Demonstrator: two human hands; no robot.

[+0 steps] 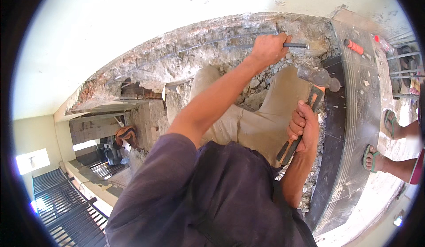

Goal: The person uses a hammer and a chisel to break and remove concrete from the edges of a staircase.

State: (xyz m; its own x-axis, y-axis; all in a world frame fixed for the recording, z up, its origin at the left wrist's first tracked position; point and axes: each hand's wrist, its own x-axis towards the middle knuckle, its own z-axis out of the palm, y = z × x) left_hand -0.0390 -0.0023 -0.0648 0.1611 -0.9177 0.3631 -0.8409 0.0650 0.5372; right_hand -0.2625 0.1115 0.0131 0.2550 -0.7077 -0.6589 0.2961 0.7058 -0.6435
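Observation:
My left hand (269, 48) is closed around a dark metal chisel (297, 46), held in front of the broken wall. The chisel's blunt end sticks out to the right of my fist; its far end is hard to make out against the wall. My right hand (303, 127) grips a hammer (290, 149) by its black and orange handle. The steel hammer head (316, 76) is raised above my right knee, below and right of the chisel's end and apart from it. Behind both hands runs the chipped wall (208, 41), with thin reinforcing bars (199, 45) exposed.
Broken rubble (254, 87) lies around my legs. A dark stone step (334, 114) runs along my right. On it lies an orange-handled tool (354, 47), near a red-capped bottle (384, 44). Another person's feet in green flip-flops (372, 158) stand at right. Dark railings (66, 202) are at lower left.

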